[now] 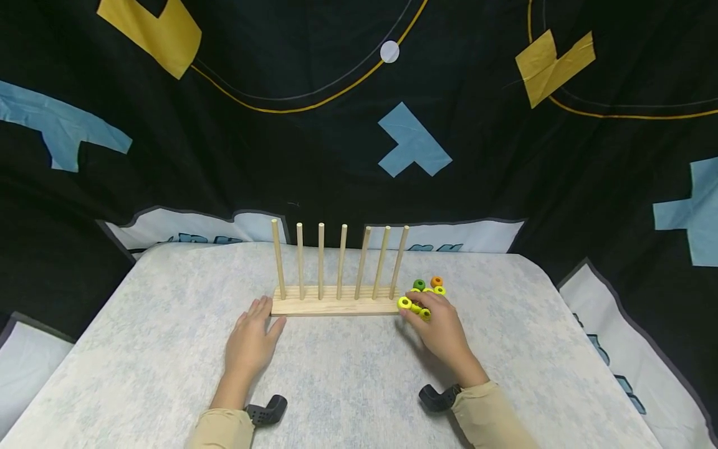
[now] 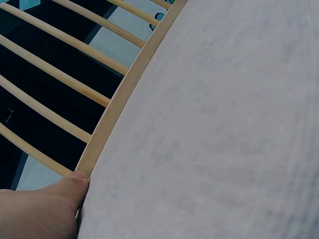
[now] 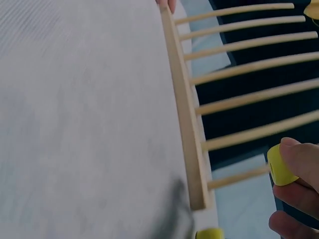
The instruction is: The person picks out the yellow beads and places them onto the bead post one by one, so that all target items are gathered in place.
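Observation:
A pale wooden rack stands on the table, its long flat base [image 1: 336,306] bearing a row of several upright pegs [image 1: 321,262]. At the base's left end rests my left hand [image 1: 249,343], fingers extended beside the end and thumb [image 2: 75,181] touching the front corner. My right hand [image 1: 443,327] pinches a yellow bead [image 3: 280,167] between thumb and fingers, near the base's right end. In the right wrist view this bead overlaps the tip of the nearest peg [image 3: 239,177]. Behind and under that hand lie more yellow beads [image 1: 425,314], partly hidden by it.
A green bead [image 1: 419,284] and an orange bead [image 1: 436,282] lie just beyond the right hand, beside another yellow bead [image 1: 440,290]. The table [image 1: 348,380] has a pale mottled cover. A dark curtain [image 1: 314,162] with coloured patches hangs behind it.

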Demonstrator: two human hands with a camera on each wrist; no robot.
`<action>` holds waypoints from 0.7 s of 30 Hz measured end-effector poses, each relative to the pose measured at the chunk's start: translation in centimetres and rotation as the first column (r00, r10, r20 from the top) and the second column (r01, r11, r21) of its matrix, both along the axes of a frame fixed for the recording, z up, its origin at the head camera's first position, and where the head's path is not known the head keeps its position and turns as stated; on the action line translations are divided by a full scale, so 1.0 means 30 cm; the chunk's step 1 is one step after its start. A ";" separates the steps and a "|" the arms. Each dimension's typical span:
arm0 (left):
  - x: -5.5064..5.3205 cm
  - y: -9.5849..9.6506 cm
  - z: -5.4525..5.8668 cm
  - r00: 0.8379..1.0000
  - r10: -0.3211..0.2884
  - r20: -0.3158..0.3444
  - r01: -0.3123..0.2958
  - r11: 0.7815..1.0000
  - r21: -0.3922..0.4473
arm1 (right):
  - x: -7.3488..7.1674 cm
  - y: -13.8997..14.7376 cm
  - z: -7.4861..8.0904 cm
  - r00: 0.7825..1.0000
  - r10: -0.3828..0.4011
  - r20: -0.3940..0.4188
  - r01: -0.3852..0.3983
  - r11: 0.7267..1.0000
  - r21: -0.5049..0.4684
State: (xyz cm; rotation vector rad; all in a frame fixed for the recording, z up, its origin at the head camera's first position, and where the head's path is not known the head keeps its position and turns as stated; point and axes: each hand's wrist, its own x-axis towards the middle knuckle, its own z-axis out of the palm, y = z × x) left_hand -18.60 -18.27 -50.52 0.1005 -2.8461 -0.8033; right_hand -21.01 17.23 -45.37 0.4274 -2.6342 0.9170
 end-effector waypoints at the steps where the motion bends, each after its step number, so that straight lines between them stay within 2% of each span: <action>1: 0.000 0.000 0.002 1.000 0.000 -0.002 0.000 1.000 0.001 | -0.003 -0.010 0.004 1.000 0.009 0.004 -0.009 1.000 -0.003; 7: -0.002 0.002 0.007 1.000 -0.002 -0.010 0.002 1.000 -0.002 | -0.012 -0.068 0.024 0.996 0.059 0.068 -0.055 0.997 -0.054; 15: -0.001 0.001 0.008 1.000 -0.003 -0.013 0.003 1.000 0.001 | -0.019 -0.154 0.037 0.990 0.139 0.024 -0.137 0.989 -0.050; 21: 0.003 -0.002 0.000 1.000 -0.003 -0.011 0.003 1.000 -0.007 | -0.008 -0.232 0.074 0.977 0.207 0.046 -0.205 0.978 -0.045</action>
